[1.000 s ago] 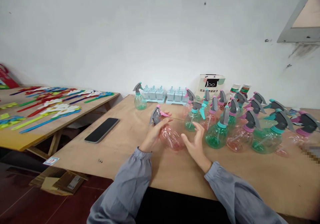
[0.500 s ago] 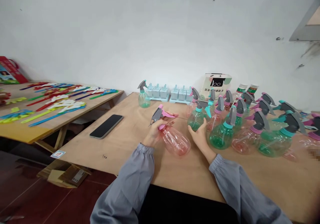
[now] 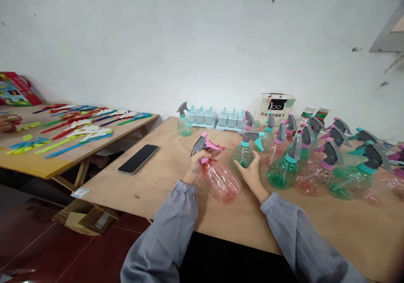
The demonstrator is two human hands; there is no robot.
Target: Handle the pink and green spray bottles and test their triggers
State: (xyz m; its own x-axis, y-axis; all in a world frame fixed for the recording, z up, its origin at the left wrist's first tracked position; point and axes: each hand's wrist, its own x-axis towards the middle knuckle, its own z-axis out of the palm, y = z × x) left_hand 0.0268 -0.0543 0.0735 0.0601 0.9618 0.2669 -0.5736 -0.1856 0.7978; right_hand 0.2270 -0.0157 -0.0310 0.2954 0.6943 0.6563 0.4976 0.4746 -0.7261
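My left hand is wrapped round the neck of a pink spray bottle, which has a grey and pink trigger head and leans with its base toward the right. My right hand grips the body of a green spray bottle from its near right side; its grey and teal head points right. Some of the right fingers are hidden behind that bottle. Just right of this hand stands another green spray bottle, in front of a cluster of pink and green ones, among them a pink spray bottle.
A phone lies on the wooden table at left. Near the wall are a lone green spray bottle, light-blue ice-pop moulds and a printed paper bag. Colourful plastic pieces cover the neighbouring table, where another person's hand shows.
The green bottle in my right hand has moved left, away from the cluster and nearer the pink bottle. My left hand keeps its hold. The view has shifted slightly.
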